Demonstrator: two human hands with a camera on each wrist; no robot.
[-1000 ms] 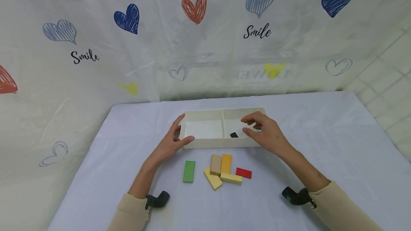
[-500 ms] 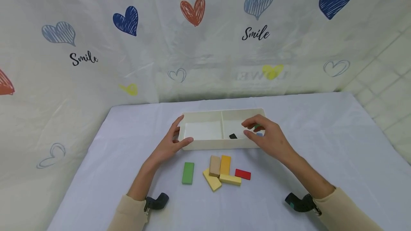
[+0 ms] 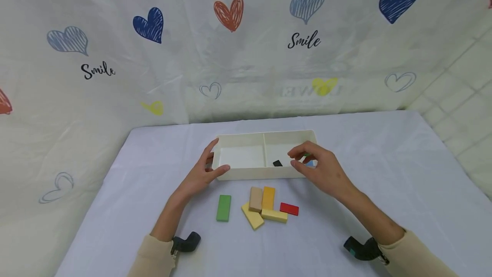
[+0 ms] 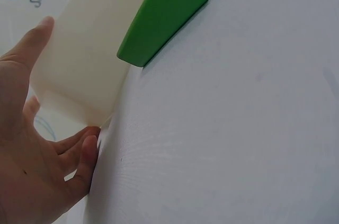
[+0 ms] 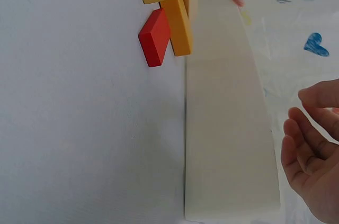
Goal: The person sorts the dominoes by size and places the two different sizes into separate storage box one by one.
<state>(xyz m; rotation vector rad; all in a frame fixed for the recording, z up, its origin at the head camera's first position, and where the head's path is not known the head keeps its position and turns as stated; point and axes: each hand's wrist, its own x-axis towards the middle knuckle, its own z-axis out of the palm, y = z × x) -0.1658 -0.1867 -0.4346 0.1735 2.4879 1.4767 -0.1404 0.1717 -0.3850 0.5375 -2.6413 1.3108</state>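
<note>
A long white two-compartment tray [image 3: 246, 173] sits on the table. My left hand [image 3: 197, 176] holds its left end, thumb at the front rim and index finger at the back corner. Over the right compartment hovers my right hand [image 3: 320, 166], fingers loosely bent, thumb and index tip a little apart, nothing visible between them. In that compartment lie a small black block [image 3: 277, 163] and a blue piece [image 3: 309, 163], partly hidden by the right hand along with a bit of green. The left compartment shows only its bare floor.
In front of the tray lie a green block [image 3: 224, 208], a tan block [image 3: 255, 199], an orange block [image 3: 268, 198], two pale yellow blocks [image 3: 274, 216] and a red block [image 3: 289, 209]. Behind the table hangs a white sheet [image 3: 246, 63] printed with hearts.
The right hand has shifted slightly within the right compartment, so more of the blue piece shows. The left hand stays on the tray; the head view has shifted a little.
</note>
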